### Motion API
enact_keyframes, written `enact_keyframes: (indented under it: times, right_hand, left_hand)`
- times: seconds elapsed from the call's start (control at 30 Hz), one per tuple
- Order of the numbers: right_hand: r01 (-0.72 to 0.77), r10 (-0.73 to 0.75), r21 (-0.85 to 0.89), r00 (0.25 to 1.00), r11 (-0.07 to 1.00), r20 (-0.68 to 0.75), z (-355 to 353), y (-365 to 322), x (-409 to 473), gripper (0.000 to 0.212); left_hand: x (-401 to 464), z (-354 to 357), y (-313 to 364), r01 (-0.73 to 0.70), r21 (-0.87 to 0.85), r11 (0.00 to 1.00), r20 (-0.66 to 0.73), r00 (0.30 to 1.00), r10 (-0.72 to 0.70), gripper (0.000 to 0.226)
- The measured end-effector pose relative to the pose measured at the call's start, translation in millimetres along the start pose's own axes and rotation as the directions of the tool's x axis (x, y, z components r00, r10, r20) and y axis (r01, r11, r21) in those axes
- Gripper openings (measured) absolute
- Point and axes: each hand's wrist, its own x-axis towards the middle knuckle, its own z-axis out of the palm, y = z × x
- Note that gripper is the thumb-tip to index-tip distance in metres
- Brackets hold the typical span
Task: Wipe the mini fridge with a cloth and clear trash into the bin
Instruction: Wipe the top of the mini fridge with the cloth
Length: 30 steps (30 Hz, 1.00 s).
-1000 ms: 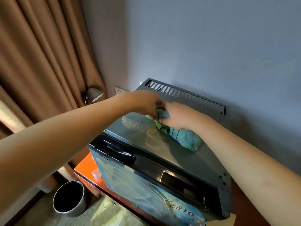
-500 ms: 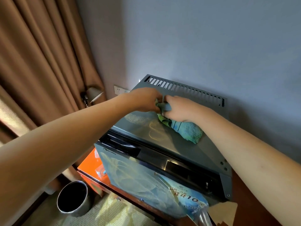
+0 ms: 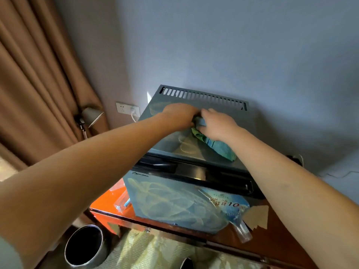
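A grey mini fridge (image 3: 194,98) with a slotted back edge stands on a wooden cabinet against the wall. A blue-green cloth (image 3: 219,147) lies on its top. My right hand (image 3: 217,123) grips the cloth's far end, and my left hand (image 3: 179,115) holds the same bunched end from the left; both hands meet near the fridge's back. The fingertips are hidden in the cloth. A round dark bin (image 3: 85,245) stands on the floor at the lower left. A clear plastic wrapper (image 3: 122,202) lies on the cabinet left of the fridge.
A torn piece of cardboard (image 3: 256,216) and a clear plastic piece (image 3: 242,232) lie on the cabinet top (image 3: 281,247) at the fridge's front right. Brown curtains (image 3: 38,94) hang at the left. A wall socket (image 3: 127,108) with a plug sits behind the fridge.
Both hands have slid with the cloth toward the back edge of the fridge top. My view has drawn back, showing more of the cabinet front.
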Motion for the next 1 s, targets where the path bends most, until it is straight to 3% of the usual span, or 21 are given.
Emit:
enact_keyframes:
  times: [0.1,0.2,0.37,0.67,1.0]
  right_hand:
    - [-0.059,0.056,0.048,0.997,0.997,0.057,1,-2,-18,0.049]
    - [-0.076,0.069,0.057,0.991,0.995,0.119,4,-3,-48,0.055]
    - [-0.101,0.097,0.036,0.990,0.994,0.106,10,-12,-90,0.056]
    - [-0.211,0.212,-0.019,0.976,0.977,0.050,2,-27,-52,0.044]
    - [-0.150,0.152,-0.026,0.983,0.988,0.101,10,-55,-79,0.040]
  left_hand:
    - [-5,-3,3,-0.091,-0.010,0.996,0.056,0.994,0.092,0.026]
    - [-22,0,8,-0.167,-0.125,0.978,0.078,0.981,0.178,0.029]
    - [-35,2,17,-0.281,-0.216,0.935,0.117,0.943,0.311,0.029]
    - [-22,-1,5,-0.203,-0.063,0.977,0.059,0.977,0.207,0.028]
    - [-45,13,-21,-0.282,-0.227,0.932,0.049,0.953,0.300,0.023]
